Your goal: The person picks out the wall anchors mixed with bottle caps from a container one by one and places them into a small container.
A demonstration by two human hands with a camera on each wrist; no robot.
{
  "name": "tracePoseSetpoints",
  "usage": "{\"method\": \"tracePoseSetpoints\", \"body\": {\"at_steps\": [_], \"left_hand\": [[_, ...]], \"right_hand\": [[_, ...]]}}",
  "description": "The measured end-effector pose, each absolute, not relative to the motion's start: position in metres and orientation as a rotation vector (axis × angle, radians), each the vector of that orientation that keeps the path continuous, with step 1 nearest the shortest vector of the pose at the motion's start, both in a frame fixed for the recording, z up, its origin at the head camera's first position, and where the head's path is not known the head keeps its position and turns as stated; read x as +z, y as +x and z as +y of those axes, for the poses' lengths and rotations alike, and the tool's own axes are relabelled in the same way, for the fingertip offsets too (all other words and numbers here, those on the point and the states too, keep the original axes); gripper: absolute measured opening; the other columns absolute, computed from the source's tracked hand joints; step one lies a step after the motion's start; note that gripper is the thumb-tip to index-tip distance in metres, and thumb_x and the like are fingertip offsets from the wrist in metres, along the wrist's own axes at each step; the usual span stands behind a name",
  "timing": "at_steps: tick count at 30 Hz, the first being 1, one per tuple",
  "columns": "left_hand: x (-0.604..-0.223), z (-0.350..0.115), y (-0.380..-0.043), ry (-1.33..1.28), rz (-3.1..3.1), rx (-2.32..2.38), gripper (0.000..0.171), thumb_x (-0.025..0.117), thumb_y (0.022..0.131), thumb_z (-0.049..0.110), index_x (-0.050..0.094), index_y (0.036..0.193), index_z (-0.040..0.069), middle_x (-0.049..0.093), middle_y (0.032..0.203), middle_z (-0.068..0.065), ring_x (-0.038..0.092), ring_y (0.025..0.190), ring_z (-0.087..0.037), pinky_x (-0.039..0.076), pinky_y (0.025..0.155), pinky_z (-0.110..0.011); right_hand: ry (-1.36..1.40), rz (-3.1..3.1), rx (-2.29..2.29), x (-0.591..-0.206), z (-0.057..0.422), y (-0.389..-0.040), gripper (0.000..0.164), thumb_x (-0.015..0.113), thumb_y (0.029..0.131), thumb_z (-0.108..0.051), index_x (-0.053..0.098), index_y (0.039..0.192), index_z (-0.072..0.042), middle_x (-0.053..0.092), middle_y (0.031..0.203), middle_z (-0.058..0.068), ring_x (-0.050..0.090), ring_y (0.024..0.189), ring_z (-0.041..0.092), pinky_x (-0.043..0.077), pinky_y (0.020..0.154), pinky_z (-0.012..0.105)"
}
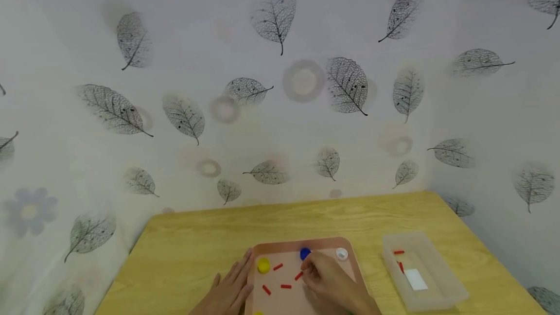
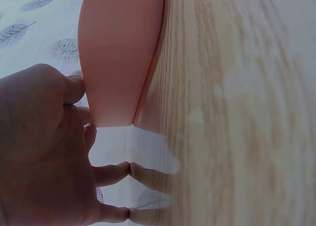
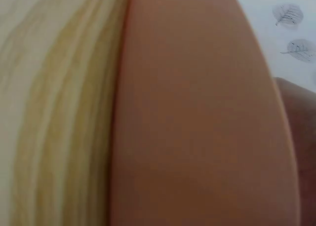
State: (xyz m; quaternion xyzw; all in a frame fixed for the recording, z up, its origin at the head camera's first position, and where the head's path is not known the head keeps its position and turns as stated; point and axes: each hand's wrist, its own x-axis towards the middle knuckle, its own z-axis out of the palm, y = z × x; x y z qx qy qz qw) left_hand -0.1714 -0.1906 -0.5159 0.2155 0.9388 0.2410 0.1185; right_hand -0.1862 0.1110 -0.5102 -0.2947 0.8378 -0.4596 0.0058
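A pink tray [image 1: 297, 244] holds short red sticks [image 1: 286, 286] and small round caps: a yellow one [image 1: 263, 265], a blue one [image 1: 305, 253] and a white one [image 1: 341, 254]. My left hand [image 1: 227, 288] lies along the tray's left side with fingers extended; in the left wrist view its thumb and fingers are at the tray's outer wall [image 2: 118, 63]. Over the tray's right half, my right hand [image 1: 330, 278] has its fingers bent, fingertips just below the blue cap and close to another red stick [image 1: 299, 275]. I cannot tell whether they pinch something.
Right of the tray stands a translucent plastic bin [image 1: 437, 300] with a few red sticks [image 1: 399, 252] and a white rectangular piece [image 1: 415, 279] inside. The wooden table [image 1: 197, 237] meets a leaf-patterned wall [image 1: 280, 125] at its back edge.
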Motion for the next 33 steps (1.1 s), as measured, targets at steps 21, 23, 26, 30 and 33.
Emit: {"method": "tracePoseSetpoints", "body": {"at_steps": [21,23,26,30,33], "left_hand": [[-0.513,-0.188,-0.170,0.579,2.730,0.672,0.063,0.019,0.099,0.058,0.000,0.153,0.031,-0.002,0.158,0.012,0.017,0.141,-0.034,0.011,0.091,-0.080],[-0.513,-0.188,-0.169,0.592,2.733,0.683,0.062,0.019,0.100,0.056,0.001,0.153,0.030,-0.001,0.158,0.010,0.018,0.140,-0.035,0.011,0.090,-0.080],[-0.514,-0.188,-0.168,0.583,2.729,0.677,0.062,0.019,0.100,0.057,0.002,0.153,0.030,-0.001,0.158,0.010,0.016,0.141,-0.033,0.010,0.092,-0.079],[-0.514,-0.189,-0.167,0.569,2.731,0.648,0.064,0.018,0.099,0.059,0.004,0.153,0.029,0.001,0.158,0.009,0.016,0.141,-0.033,0.010,0.094,-0.078],[-0.514,-0.190,-0.167,0.557,2.733,0.637,0.064,0.018,0.098,0.060,0.004,0.153,0.030,0.001,0.158,0.009,0.017,0.141,-0.034,0.010,0.094,-0.078]], "right_hand": [[-0.694,2.661,-1.220,-0.514,0.102,-0.186,0.007,0.059,0.091,-0.010,0.060,0.087,-0.016,0.055,0.078,-0.011,0.050,0.068,0.001,0.045,0.060,0.020],[-0.674,2.647,-1.226,-0.515,0.102,-0.185,0.006,0.060,0.091,-0.011,0.060,0.086,-0.015,0.055,0.077,-0.011,0.050,0.067,0.002,0.046,0.059,0.020],[-0.663,2.647,-1.241,-0.515,0.102,-0.184,0.007,0.060,0.091,-0.011,0.060,0.085,-0.014,0.054,0.075,-0.011,0.050,0.065,0.001,0.046,0.058,0.020],[-0.663,2.684,-1.242,-0.516,0.100,-0.183,0.010,0.060,0.090,-0.011,0.058,0.081,-0.015,0.053,0.071,-0.011,0.049,0.061,0.001,0.045,0.055,0.019],[-0.676,2.722,-1.220,-0.518,0.097,-0.184,0.013,0.058,0.091,-0.011,0.057,0.079,-0.016,0.052,0.070,-0.012,0.049,0.061,0.000,0.044,0.054,0.019]]}}
